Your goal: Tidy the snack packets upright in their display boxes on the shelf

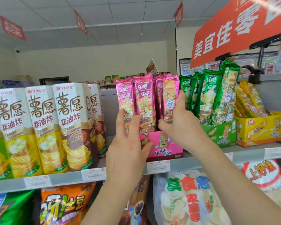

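Shelf front edge (180, 163) under pink box (167, 143)

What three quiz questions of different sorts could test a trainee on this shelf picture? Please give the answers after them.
1. True or false: the right hand holds nothing.
2. Which display box stands directly to the right of the pink box? A. green box B. blue box C. white box
3. Fill in: the left hand presses straight fingers against the ___ packets.

Key
1. False: it grips a pink packet.
2. A
3. pink
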The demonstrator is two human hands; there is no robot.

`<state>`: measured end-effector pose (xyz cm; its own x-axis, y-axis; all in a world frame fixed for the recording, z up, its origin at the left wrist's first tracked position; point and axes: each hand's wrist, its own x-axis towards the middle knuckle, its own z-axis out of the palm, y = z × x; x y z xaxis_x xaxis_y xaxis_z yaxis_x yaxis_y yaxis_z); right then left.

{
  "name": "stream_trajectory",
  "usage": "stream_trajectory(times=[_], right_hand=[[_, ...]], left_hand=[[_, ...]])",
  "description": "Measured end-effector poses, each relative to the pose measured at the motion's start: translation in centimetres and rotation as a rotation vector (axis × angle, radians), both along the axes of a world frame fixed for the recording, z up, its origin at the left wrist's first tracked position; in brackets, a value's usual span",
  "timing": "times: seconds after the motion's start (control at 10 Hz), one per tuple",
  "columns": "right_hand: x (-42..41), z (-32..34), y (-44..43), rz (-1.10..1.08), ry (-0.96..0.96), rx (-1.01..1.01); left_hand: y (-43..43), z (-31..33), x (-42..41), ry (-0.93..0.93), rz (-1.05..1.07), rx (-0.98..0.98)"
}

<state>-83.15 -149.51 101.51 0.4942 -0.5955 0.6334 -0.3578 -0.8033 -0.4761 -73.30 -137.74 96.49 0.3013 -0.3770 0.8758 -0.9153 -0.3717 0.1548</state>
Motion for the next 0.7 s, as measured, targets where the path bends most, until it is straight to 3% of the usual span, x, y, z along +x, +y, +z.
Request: stream_trajectory(times=[0.1, 0.2, 0.3, 0.4, 0.5, 0.7], right_hand=[[-0.6, 0.0, 0.5, -0.023, -0.007, -0.1], [-3.0, -1.0, 0.5, -0.166, -0.07, -0.422], [-5.8, -2.1, -0.9, -0.252, -0.031, -0.555], [-6.8, -3.2, -2.5, -0.267, 0.23, -0.52], [-7.2, -3.7, -4.0, -0.208, 0.208, -0.563], [-8.3, -5.4, -4.9, -0.029, -0.049, -0.556]], left_hand=[[0.2, 0.1, 0.1, -0.032, 0.021, 0.007], [0.9, -0.1, 0.7, -0.003, -0.058, -0.033], [1.2, -0.8, 1.8, 0.05, -0.088, -0.1], [1.0, -1.0, 2.0, 0.055, -0.064, -0.094], [0.9, -0.8, 1.7, 0.067, -0.049, -0.087], [2.0, -0.7, -0.1, 0.031, -0.017, -0.09]])
